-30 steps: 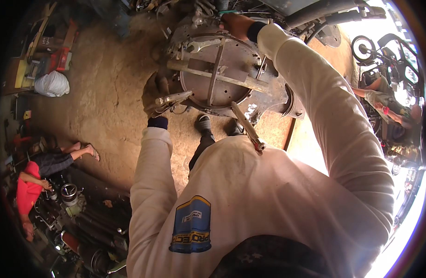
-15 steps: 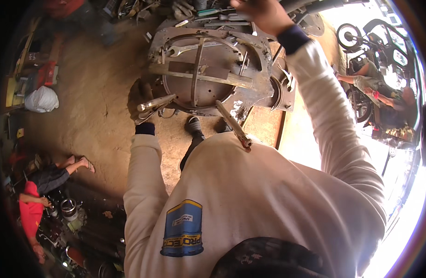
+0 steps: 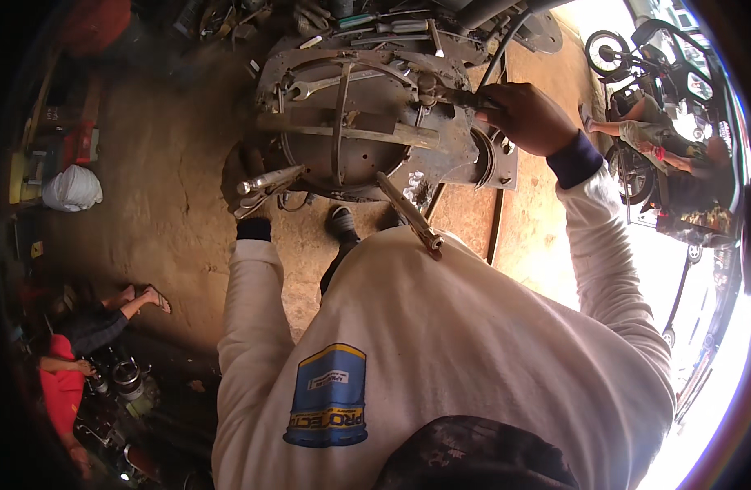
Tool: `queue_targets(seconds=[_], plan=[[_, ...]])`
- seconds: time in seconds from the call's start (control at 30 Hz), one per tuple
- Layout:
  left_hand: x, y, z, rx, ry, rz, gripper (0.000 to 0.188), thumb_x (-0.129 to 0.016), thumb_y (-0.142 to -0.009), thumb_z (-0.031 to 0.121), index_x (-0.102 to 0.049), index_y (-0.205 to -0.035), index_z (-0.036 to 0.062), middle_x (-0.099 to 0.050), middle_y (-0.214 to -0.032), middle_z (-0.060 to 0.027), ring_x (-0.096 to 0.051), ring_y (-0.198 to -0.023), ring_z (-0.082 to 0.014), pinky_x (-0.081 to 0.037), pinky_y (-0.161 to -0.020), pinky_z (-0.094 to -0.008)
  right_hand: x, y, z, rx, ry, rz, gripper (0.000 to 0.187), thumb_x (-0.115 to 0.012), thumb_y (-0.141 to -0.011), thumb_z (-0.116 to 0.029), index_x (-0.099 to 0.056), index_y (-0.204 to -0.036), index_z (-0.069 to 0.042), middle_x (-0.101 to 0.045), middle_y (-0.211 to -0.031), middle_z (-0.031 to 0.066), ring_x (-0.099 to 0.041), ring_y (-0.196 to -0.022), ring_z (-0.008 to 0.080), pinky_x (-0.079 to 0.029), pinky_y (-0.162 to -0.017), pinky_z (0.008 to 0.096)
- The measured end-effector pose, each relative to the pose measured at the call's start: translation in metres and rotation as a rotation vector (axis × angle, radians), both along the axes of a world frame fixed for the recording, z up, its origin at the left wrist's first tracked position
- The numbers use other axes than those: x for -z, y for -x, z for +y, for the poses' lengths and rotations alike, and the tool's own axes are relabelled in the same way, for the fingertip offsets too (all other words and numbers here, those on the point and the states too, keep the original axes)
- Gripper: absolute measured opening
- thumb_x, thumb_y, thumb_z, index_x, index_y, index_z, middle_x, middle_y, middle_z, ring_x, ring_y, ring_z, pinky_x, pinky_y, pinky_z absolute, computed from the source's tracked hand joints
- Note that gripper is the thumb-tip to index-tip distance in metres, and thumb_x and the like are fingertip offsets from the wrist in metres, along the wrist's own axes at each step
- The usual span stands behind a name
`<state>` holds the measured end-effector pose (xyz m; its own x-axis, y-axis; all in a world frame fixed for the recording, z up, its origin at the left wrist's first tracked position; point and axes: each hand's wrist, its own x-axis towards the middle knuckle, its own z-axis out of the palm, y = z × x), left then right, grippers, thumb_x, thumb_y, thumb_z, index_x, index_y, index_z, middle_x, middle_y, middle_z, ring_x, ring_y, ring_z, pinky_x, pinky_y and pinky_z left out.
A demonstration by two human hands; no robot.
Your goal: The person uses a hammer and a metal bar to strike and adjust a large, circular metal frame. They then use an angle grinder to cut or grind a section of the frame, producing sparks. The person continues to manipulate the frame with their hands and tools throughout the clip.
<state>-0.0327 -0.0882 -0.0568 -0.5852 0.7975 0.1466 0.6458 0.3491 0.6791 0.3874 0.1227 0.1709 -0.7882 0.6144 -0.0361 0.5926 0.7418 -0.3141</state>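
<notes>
On a dark metal workbench (image 3: 465,175) lies a round metal frame (image 3: 367,61) crossed by two flat bars. My right hand (image 3: 532,118) is closed round the handle of a hammer (image 3: 427,90), its head over the frame's right edge. At the near left rim a pair of locking pliers (image 3: 269,180) clamps on, with my left hand (image 3: 243,175), dark and in shadow, closed around its handles. A second pair of locking pliers (image 3: 410,212) grips the near right rim and points toward my body. Inside the ring an open-ended wrench (image 3: 310,86) lies flat.
Screwdrivers (image 3: 404,27) and other tools lie along the far side of the bench. Off to the right, a person (image 3: 661,143) sits by motorcycles (image 3: 608,53). A person in red (image 3: 61,371) is at the lower left near engine parts (image 3: 129,377). A white sack (image 3: 73,188) stands left.
My right hand has come down and nearer from its raised place, bringing the hammer over the frame's right edge. My left hand stays at the pliers.
</notes>
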Motion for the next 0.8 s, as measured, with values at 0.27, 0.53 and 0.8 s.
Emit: queue_targets(seconds=[0.27, 0.53, 0.8], plan=[[0.076, 0.041, -0.001, 0.000, -0.131, 0.205, 0.038, -0.063, -0.098, 0.035, -0.067, -0.120, 0.0038, -0.072, -0.112, -0.0179, -0.069, -0.101, -0.0361, -0.054, -0.090, -0.0427, 0.006, 0.046, 0.003, -0.172, -0.154, -0.225, 0.023, -0.065, -0.096, -0.031, -0.068, -0.110, -0.013, -0.070, -0.081, 0.0125, -0.069, -0.081, 0.0365, -0.054, -0.071, 0.0470], [0.071, 0.051, -0.007, 0.025, 0.285, 0.186, 0.059, -0.058, -0.099, 0.045, -0.045, -0.146, 0.0115, -0.046, -0.149, -0.0145, -0.049, -0.134, -0.0337, -0.042, -0.110, -0.0439, -0.008, 0.075, 0.003, -0.267, -0.263, -0.281, 0.024, -0.062, -0.094, -0.021, -0.069, -0.117, -0.018, -0.073, -0.088, 0.0117, -0.072, -0.085, 0.0320, -0.057, -0.077, 0.0444], [0.012, 0.010, -0.003, -0.057, -0.130, 0.079, 0.040, -0.058, -0.097, 0.042, -0.068, -0.107, 0.0045, -0.070, -0.104, -0.0185, -0.068, -0.093, -0.0372, -0.053, -0.082, -0.0460, -0.004, 0.079, 0.002, -0.338, -0.290, -0.335, 0.032, -0.061, -0.097, -0.025, -0.067, -0.129, -0.028, -0.073, -0.089, 0.0094, -0.071, -0.084, 0.0310, -0.056, -0.077, 0.0441]])
